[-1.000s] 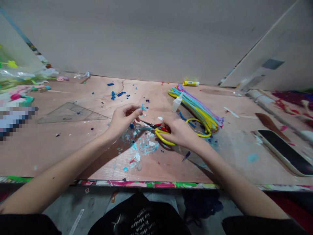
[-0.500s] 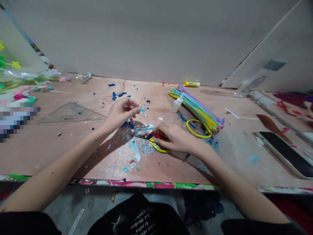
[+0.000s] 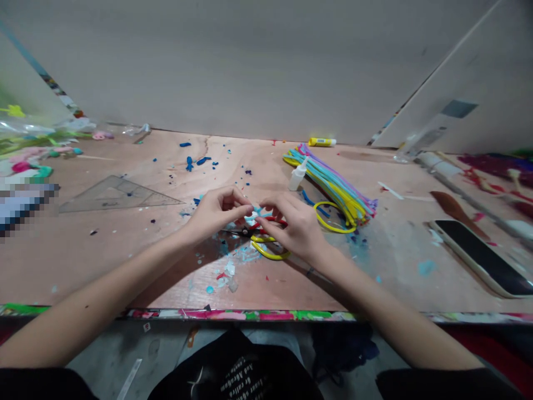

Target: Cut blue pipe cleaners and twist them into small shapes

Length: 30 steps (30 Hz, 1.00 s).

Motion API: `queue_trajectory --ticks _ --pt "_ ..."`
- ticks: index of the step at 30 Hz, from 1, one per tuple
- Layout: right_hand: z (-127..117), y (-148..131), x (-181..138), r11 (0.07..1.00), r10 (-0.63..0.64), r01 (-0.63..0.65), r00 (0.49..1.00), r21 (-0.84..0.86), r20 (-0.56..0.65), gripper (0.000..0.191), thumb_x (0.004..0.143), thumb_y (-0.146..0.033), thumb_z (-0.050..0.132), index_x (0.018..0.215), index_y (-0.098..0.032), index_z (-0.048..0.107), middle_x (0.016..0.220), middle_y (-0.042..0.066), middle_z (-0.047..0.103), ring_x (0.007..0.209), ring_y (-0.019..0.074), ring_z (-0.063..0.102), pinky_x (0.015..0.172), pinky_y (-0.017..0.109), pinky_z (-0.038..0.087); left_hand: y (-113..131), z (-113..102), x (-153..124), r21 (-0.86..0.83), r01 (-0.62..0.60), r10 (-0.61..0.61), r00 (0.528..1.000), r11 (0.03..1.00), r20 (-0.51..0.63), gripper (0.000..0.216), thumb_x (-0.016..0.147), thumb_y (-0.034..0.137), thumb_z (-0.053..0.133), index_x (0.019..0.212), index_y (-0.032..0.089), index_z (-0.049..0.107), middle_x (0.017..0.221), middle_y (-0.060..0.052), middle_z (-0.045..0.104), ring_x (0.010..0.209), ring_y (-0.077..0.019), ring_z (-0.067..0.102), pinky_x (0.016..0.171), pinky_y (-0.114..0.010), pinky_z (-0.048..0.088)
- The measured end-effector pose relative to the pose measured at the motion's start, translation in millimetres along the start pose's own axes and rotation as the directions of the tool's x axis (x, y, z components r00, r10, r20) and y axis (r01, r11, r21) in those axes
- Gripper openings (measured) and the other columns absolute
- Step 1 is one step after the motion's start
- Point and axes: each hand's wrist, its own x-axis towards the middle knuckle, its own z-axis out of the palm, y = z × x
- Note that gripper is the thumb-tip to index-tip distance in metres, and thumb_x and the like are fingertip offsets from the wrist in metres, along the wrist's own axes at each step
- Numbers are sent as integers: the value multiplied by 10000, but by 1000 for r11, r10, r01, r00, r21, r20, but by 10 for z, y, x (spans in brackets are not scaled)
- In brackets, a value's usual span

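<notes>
I see the small light-blue piece (image 3: 255,213) held just above the table (image 3: 125,250), pinched from either side by the left hand (image 3: 214,214) and the right hand (image 3: 293,225), both sets of fingertips closed on it, I judge to steady it for fine work. The scissors (image 3: 268,253) lie loose directly beneath, and the pipe-cleaner bundle (image 3: 333,186) sits near on the right, within reach.

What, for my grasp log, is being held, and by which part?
A small light-blue piece, pinched between fingertips of the left hand and right hand; the exact part is unclear.

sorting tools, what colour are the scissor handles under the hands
Yellow, with red inner grips, on the scissors; head view.
</notes>
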Motion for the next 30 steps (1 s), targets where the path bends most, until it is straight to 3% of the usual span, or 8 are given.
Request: queue_trajectory --ticks 13,20,30 --pt "10 10 -4 999 49 -49 999 12 -7 60 930 -217 582 915 -177 624 827 32 687 705 138 620 641 279 465 30 -12 -10 -27 6 -6 1000 1000 17 159 811 255 734 808 154 611 733 -10 690 595 -93 624 580 -222 505" --pt "9 25 1 994 74 -75 997 80 8 237 886 -305 682 1073 -182 602 920 47 684 793 167 651 677 287 512 26 -33 10 -23 0 0 1000 1000 6 170 816 274 727 823 161 601 728 3 673 592 -94 620 580 -224 498" --pt "23 97 -18 992 57 -60 998 112 24 196 898 -220 650 1081 -186 588 914 38 680 758 152 649 649 269 530 108 -45 -15 -19 47 -47 999 999 20 136 870 292 667 841 162 638 671 -8 678 600 -108 628 607 -235 507"
